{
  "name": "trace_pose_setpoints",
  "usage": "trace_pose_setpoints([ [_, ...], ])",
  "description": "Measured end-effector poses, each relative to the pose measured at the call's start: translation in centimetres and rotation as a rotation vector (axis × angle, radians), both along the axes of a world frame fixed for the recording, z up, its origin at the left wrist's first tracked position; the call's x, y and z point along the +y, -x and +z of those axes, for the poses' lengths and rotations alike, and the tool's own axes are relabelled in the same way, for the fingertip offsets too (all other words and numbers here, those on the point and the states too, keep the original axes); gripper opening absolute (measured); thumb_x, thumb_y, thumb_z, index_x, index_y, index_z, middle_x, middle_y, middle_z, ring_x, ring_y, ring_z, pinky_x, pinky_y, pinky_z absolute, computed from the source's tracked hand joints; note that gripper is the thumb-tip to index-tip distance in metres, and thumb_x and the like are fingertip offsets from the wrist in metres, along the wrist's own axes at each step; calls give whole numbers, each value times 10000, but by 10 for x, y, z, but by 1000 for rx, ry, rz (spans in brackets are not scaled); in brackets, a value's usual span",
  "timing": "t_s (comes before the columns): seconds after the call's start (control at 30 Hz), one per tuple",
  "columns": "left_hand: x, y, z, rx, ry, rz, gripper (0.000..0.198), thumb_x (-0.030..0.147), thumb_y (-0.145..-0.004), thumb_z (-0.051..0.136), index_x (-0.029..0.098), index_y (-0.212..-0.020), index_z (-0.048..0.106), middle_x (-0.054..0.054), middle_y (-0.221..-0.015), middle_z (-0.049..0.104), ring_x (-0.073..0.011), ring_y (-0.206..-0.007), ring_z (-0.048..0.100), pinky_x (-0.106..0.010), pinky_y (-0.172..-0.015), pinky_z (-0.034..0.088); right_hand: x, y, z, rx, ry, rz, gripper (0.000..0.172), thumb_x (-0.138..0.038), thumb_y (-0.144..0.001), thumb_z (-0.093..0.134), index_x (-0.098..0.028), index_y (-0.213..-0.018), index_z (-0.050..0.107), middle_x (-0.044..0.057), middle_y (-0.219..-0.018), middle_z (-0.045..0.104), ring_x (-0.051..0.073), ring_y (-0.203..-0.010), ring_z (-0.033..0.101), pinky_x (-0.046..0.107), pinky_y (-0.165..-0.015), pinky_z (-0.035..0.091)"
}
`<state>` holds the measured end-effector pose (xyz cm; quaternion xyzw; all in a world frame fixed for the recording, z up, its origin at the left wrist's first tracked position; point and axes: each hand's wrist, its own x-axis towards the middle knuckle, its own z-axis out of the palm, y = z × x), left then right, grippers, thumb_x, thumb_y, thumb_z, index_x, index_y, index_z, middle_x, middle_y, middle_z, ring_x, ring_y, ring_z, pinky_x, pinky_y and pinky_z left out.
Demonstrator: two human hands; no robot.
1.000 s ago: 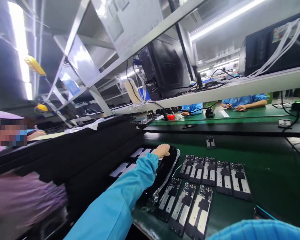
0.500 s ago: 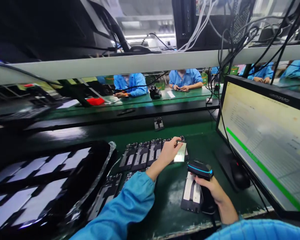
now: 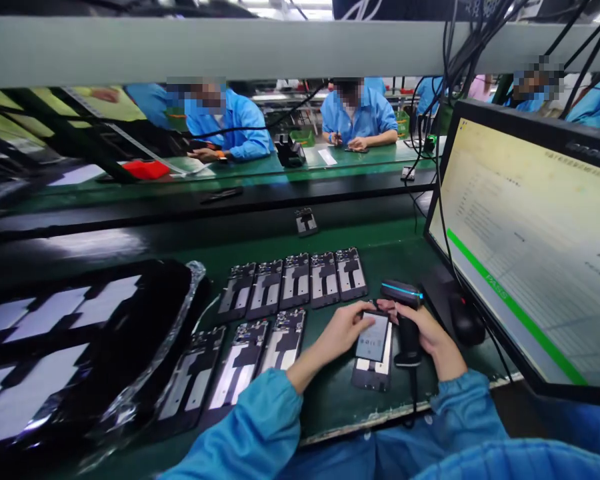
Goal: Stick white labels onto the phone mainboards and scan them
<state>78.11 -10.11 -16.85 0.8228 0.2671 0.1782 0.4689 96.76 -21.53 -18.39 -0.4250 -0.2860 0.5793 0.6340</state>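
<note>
My left hand (image 3: 341, 333) pinches a small grey rectangular part (image 3: 373, 337) and holds it over an open phone frame (image 3: 373, 373) lying near the front edge of the green bench. My right hand (image 3: 430, 333) grips a black handheld scanner (image 3: 404, 313) with a lit blue stripe, right beside that part. Both sleeves are blue. Two rows of several more phone frames (image 3: 295, 280) lie to the left and beyond.
A black tray (image 3: 145, 320) of grey parts in a plastic bag fills the left. A monitor (image 3: 530, 247) with a green bar stands at right, a mouse (image 3: 464, 320) before it. Other workers (image 3: 360, 113) in blue sit across the conveyor (image 3: 130, 247). A shelf beam (image 3: 230, 47) runs overhead.
My view swung right from the tray to the bench. My left hand carried the grey part from the far row down to the phone frame beside the scanner.
</note>
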Motion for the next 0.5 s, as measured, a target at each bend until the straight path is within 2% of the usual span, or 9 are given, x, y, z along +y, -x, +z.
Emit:
trace_pose_setpoints([
  [0.07,-15,0,-7,-24,-46,-14,254,333,-891,565,180,-1068,664,-52,-929,652,-156,-750,570,-263,-688,471,6,-4,1,-8,19,19,410,-401,-771,766,-130,-1075,724,137,-1235,693,297,-1219,599,462,-1151,377],
  [0.17,-26,7,-14,-17,-233,-20,264,336,-906,558,202,-1108,661,-101,-1111,614,-228,-1050,568,-360,-934,473,6,-4,3,33,25,15,395,-383,-767,774,-124,-1061,725,141,-1227,697,302,-1224,595,469,-1155,380],
  [0.27,-42,23,-32,112,-400,46,474,280,-869,591,239,-1338,538,-133,-1414,474,-333,-1371,355,-552,-1141,284,-12,3,5,9,35,-94,404,-373,-762,787,-148,-1090,716,125,-1225,700,300,-1241,581,481,-1166,367],
  [0.33,-59,32,-49,131,-363,91,691,238,-859,574,246,-1500,318,-133,-1561,303,-353,-1470,193,-597,-1181,190,-35,13,4,-54,90,-230,441,-384,-738,809,-204,-1127,706,87,-1235,700,298,-1265,561,495,-1179,348],
  [0.4,-75,32,-64,52,-245,125,783,247,-871,548,256,-1548,156,-124,-1604,212,-327,-1493,157,-556,-1204,192,-59,28,-2,-101,185,-313,468,-412,-692,835,-288,-1125,706,30,-1234,704,307,-1280,547,522,-1187,334],
  [0.43,-81,29,-67,10,-175,167,787,271,-871,553,258,-1545,147,-130,-1593,236,-315,-1483,203,-527,-1200,232,-69,36,-7,-112,219,-316,477,-425,-679,839,-336,-1127,700,-3,-1242,699,310,-1293,534,530,-1191,326],
  [0.5,-81,15,-66,-20,-19,307,721,319,-873,555,232,-1505,219,-170,-1478,413,-305,-1380,405,-487,-1131,364,-82,46,-21,-149,242,-307,468,-433,-651,848,-425,-1094,698,-70,-1228,701,318,-1327,498,540,-1202,301],
])
